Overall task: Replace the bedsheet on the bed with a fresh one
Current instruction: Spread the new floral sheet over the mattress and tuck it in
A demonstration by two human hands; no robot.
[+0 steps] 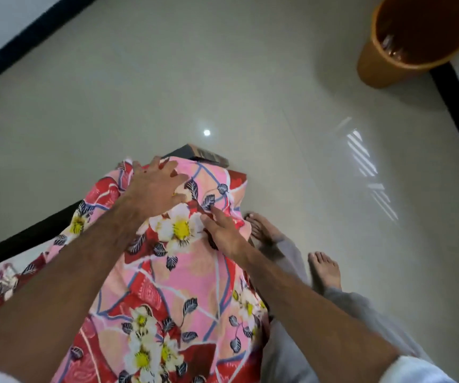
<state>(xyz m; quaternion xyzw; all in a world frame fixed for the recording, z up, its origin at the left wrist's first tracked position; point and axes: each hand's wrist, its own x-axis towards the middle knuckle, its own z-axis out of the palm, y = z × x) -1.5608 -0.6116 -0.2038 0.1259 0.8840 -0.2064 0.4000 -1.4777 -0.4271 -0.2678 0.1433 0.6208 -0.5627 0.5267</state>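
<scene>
Centrally, the floral bedsheet [167, 272] is draped over the bed corner [195, 153] at 12 o'clock; left hand [155, 186] and right hand [222, 233], fingers flat, should smooth outward before tucking.

You had a soft, matt printed cloth under you: the floral bedsheet [167, 286], pink and red, lying in loose folds. The floor [278, 106] was smooth, glossy tile that mirrored a lamp and window slats. The orange bin [383, 64] looked like smooth plastic with a slight sheen. Your trousers [291, 352] were plain, matt grey cloth.
</scene>
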